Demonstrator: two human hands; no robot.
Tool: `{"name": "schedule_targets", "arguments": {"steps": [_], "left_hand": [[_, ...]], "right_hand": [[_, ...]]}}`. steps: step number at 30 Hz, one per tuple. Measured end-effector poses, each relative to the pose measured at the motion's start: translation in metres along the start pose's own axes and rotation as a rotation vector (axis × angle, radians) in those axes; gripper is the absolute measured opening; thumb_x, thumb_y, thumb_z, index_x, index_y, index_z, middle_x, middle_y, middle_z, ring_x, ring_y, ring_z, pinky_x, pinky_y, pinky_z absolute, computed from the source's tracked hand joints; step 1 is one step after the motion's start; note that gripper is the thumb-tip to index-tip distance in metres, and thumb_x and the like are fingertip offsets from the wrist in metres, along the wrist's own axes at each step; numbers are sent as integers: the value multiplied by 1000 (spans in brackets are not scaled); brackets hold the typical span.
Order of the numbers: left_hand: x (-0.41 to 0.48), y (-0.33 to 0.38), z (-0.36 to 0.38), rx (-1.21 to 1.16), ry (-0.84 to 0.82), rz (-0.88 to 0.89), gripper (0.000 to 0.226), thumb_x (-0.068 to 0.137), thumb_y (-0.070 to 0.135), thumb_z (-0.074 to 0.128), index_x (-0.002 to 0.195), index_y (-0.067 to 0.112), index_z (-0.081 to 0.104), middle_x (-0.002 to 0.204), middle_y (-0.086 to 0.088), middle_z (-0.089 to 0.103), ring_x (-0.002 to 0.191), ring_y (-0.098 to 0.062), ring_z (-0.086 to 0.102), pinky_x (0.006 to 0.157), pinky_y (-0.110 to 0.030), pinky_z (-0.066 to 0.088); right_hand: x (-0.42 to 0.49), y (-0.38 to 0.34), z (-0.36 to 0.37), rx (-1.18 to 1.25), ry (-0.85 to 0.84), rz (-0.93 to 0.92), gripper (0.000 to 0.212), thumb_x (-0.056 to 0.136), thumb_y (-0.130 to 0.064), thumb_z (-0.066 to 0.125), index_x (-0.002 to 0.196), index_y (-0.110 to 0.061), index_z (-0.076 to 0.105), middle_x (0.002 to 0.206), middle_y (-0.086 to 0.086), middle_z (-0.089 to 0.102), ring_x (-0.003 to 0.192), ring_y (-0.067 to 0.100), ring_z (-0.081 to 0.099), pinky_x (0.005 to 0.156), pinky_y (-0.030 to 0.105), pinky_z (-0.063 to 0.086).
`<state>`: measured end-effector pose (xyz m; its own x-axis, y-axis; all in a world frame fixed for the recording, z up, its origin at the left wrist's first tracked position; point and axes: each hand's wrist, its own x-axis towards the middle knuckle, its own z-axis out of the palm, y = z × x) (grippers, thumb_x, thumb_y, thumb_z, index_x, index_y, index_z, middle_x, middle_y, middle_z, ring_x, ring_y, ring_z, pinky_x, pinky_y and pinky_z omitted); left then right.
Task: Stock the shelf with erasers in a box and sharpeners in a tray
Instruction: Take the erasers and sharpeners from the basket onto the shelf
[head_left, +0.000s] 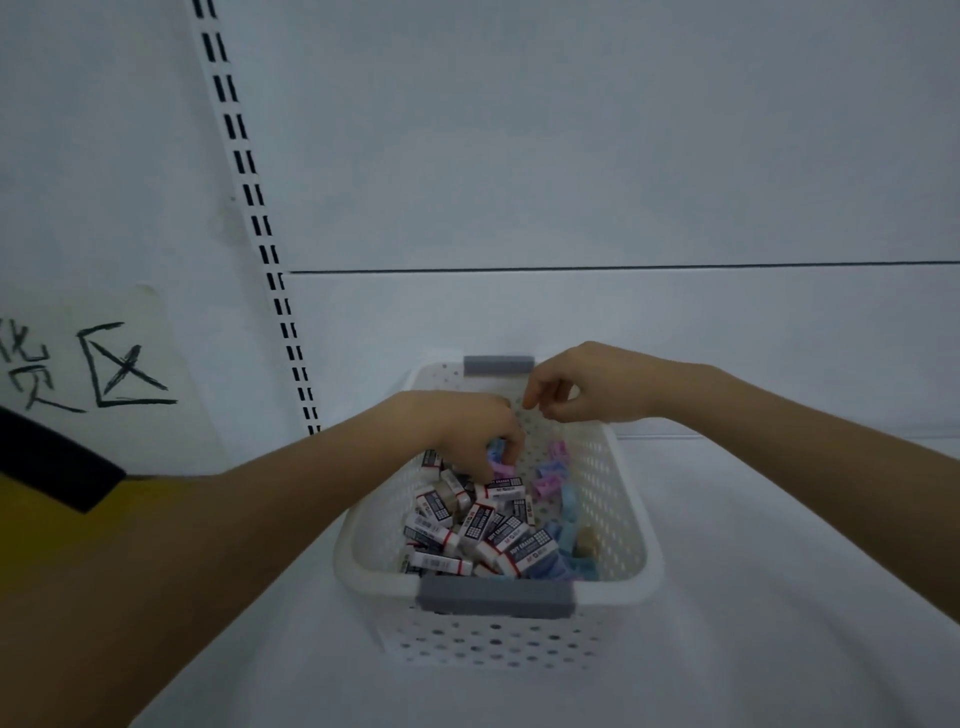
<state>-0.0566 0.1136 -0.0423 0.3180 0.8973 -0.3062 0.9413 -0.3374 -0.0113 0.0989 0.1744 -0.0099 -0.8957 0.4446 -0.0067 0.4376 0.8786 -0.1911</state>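
Our left hand (467, 423) is nearest the sharpeners (500, 467), just under its curled grip (holding one? we cannot tell), while our right hand (587, 387) hangs loose.

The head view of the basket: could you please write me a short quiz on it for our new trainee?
1. True or false: in the white basket, the erasers lie on the right and the pastel sharpeners on the left.
2. Which hand reaches down into the basket? A) left hand B) right hand C) neither
3. Fill in: the basket's handles are ___ in colour.
Key: 1 false (erasers left, sharpeners right); 2 A; 3 grey.
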Motion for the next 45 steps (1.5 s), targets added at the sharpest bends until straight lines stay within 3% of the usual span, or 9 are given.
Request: {"name": "schedule_targets", "arguments": {"steps": [5, 11, 14, 23, 28, 32, 37, 41, 45], "left_hand": [[-9, -3, -8, -22, 166, -60, 18, 77, 22, 69, 90, 23, 58, 92, 4, 47, 99, -20, 50, 86, -36, 47], [-23, -14, -14, -263, 388, -153, 21, 76, 23, 72, 90, 23, 56, 96, 1, 42, 85, -13, 46, 80, -27, 45], [-23, -15, -10, -292, 433, -174, 21, 76, 21, 72, 88, 23, 55, 96, 3, 40, 85, -13, 46, 76, -24, 43], [-32, -23, 0, -343, 572, -253, 21, 78, 21, 67, 91, 25, 51, 108, 2, 34, 96, -16, 46, 80, -25, 41], [-32, -20, 4, -383, 634, -258, 20, 79, 19, 66, 91, 24, 51, 107, 2, 34, 97, -16, 46, 80, -25, 40], [-32, -20, 5, -378, 625, -269, 20, 80, 22, 66, 91, 24, 50, 108, 2, 34, 95, -16, 47, 79, -25, 43], [-32, -20, 6, -385, 634, -258, 19, 80, 20, 66, 92, 23, 51, 109, 1, 35, 91, -16, 48, 76, -25, 43], [-32, -20, 6, -394, 638, -252, 19, 80, 19, 65, 92, 22, 51, 109, 1, 35, 90, -16, 48, 73, -23, 41], [-31, -21, 8, -410, 661, -253, 20, 80, 21, 66, 96, 19, 54, 113, -2, 37, 92, -16, 48, 74, -23, 41]], "right_hand": [[4, -14, -12, -158, -215, 24, 21, 83, -19, 63, 105, -22, 64, 105, -5, 62, 100, 15, 58, 91, 32, 47], [18, -42, 0, -450, -586, 110, 74, 76, -37, 71, 139, -25, 33, 141, 1, 37, 128, 22, 37, 98, 32, 36], [25, -46, 14, -576, -666, 125, 78, 75, -39, 72, 139, -26, 30, 143, 2, 34, 128, 24, 36, 96, 34, 37], [26, -39, 19, -435, -523, -49, 37, 85, -24, 61, 120, -20, 50, 116, 1, 50, 95, 15, 43, 76, 26, 35], [29, -35, 15, -231, -464, -82, 49, 83, -24, 65, 129, -22, 48, 134, -3, 46, 101, 7, 44, 83, 18, 34], [34, -34, 18, -240, -552, -20, 61, 79, -27, 69, 134, -23, 42, 142, -1, 38, 128, 19, 37, 102, 28, 32], [49, -26, 39, -137, -606, 62, 59, 72, -18, 76, 120, -29, 44, 135, 3, 38, 119, 27, 44, 94, 46, 47], [50, -22, 40, -98, -595, 34, 38, 71, -13, 75, 84, -33, 46, 120, 5, 46, 108, 29, 52, 86, 51, 51], [47, -26, 36, -141, -542, -9, 33, 73, -15, 74, 91, -26, 48, 101, -5, 46, 98, 21, 50, 87, 46, 50]]}}
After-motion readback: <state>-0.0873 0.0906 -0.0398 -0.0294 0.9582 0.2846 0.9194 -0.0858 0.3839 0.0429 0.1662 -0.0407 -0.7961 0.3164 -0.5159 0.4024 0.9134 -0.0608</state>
